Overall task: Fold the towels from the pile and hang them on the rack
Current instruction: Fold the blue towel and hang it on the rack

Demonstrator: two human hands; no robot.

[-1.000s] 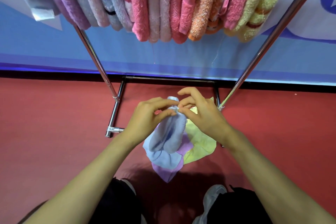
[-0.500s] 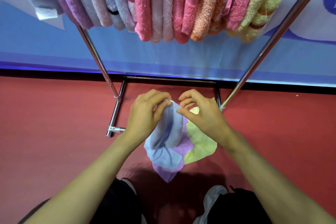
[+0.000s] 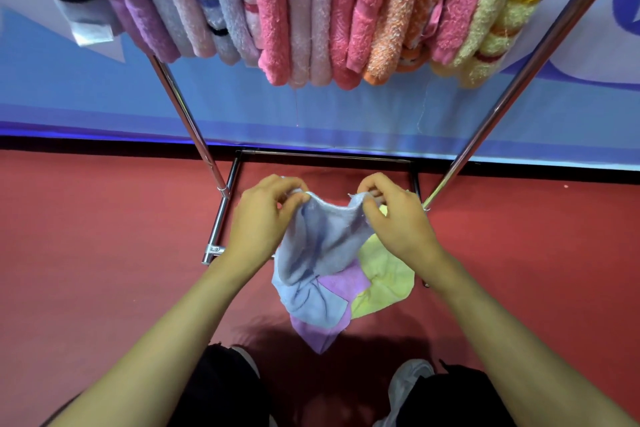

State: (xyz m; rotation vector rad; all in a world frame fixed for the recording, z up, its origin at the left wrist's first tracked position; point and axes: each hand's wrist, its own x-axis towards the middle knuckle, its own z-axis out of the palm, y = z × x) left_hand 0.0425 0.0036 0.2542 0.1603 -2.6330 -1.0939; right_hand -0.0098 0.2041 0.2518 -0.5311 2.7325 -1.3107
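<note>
We log: L hand (image 3: 258,222) & R hand (image 3: 398,218) each pinch blue towel (image 3: 325,243) top edge, ctr frame; pile (image 3: 384,274) under; rack (image 3: 185,118) w/ hung towels (image 3: 311,10), top.

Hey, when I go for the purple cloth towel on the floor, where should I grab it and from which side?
Probably the pointed corner of the purple cloth towel that sticks out toward your feet, pinched from above on the near side. That corner lies bare on the red floor, while much of the rest sits under the light blue terry towel.
</note>
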